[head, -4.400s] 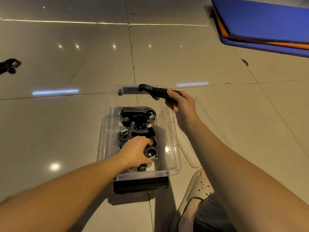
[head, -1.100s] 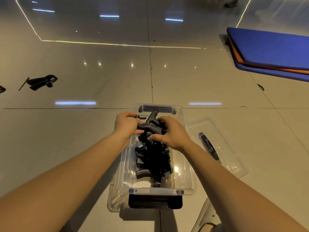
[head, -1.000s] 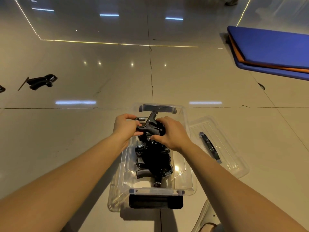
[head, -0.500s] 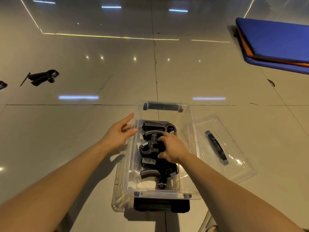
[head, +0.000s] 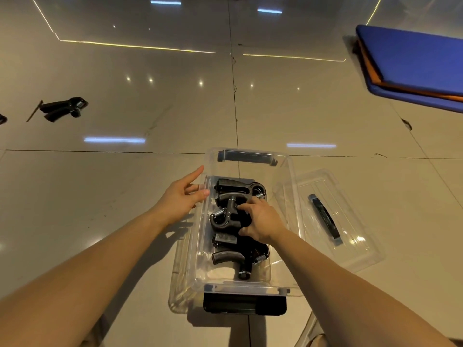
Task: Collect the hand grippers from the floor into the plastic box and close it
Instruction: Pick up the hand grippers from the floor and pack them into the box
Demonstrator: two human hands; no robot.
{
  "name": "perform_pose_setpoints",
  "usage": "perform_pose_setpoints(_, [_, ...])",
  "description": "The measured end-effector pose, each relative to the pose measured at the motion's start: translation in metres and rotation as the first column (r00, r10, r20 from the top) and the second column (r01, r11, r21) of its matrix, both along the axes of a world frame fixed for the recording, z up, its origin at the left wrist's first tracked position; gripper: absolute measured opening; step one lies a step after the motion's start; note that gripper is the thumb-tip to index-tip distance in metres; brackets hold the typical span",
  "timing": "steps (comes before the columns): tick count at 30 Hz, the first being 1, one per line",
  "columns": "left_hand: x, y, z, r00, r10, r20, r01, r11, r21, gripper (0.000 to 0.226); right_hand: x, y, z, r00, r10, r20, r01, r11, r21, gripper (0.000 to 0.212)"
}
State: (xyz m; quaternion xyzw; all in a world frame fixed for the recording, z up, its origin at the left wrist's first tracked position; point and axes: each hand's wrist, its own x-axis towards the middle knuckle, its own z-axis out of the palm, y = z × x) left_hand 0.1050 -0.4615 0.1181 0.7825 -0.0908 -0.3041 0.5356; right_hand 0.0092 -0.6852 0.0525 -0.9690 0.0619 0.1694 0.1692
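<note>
A clear plastic box point(head: 292, 196) stands open on the floor in front of me, with several black hand grippers point(head: 226, 242) piled inside. My right hand point(head: 263, 221) reaches into the box, its fingers and thumb curled on the topmost hand gripper point(head: 229, 199). At the box's left rim hovers my left hand point(head: 180, 199), fingers spread and holding nothing. The clear lid point(head: 355, 236) lies flat to the right of the box. One more black hand gripper point(head: 62, 110) lies on the floor far left, and part of another black object point(head: 2, 118) shows at the left edge.
A blue and orange mat point(head: 413, 63) lies at the back right. The box has black latches at its near end point(head: 244, 304) and far end point(head: 246, 157). A thin stick point(head: 34, 114) lies beside the far-left gripper. Glossy tiles surround the box.
Both hands lowered a hand gripper into the box. My left hand then let go and moved out to the left rim, while my right hand stayed on the gripper in the pile.
</note>
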Motion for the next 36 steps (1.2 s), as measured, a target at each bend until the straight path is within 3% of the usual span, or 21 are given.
perform_pose_setpoints(8, [-0.003,-0.001,0.010,0.997,-0.030,0.068,0.026,0.998,0.060,0.070,-0.002,0.010,0.013,0.996,-0.084,0.022,0.085,0.996,-0.031,0.082])
perform_pose_setpoints(11, [-0.001,0.012,0.020,0.995,-0.035,0.091,0.027,0.996,0.086,0.072,0.004,0.016,0.038,0.962,-0.241,0.126,0.232,0.969,0.078,0.071])
perform_pose_setpoints(15, [0.013,0.049,0.047,0.989,-0.004,0.148,-0.017,0.990,0.140,0.073,0.019,0.040,0.090,0.837,-0.448,0.314,0.367,0.885,0.286,0.051])
perform_pose_setpoints(18, [0.028,0.087,0.077,0.983,-0.012,0.183,-0.022,0.983,0.182,0.073,0.038,0.079,0.144,0.784,-0.449,0.428,0.313,0.882,0.352,0.042])
perform_pose_setpoints(23, [0.048,0.180,0.132,0.968,-0.023,0.250,-0.038,0.971,0.236,0.076,0.072,0.181,0.221,0.772,-0.323,0.547,0.118,0.919,0.376,0.034])
perform_pose_setpoints(29, [0.075,0.282,0.187,0.943,0.124,0.309,-0.200,0.953,0.229,0.059,0.108,0.274,0.261,0.805,-0.264,0.531,0.001,0.896,0.443,0.028])
perform_pose_setpoints(36, [0.115,0.336,0.221,0.890,0.080,0.450,-0.240,0.919,0.312,0.051,0.158,0.339,0.266,0.809,-0.361,0.464,0.021,0.806,0.591,0.020])
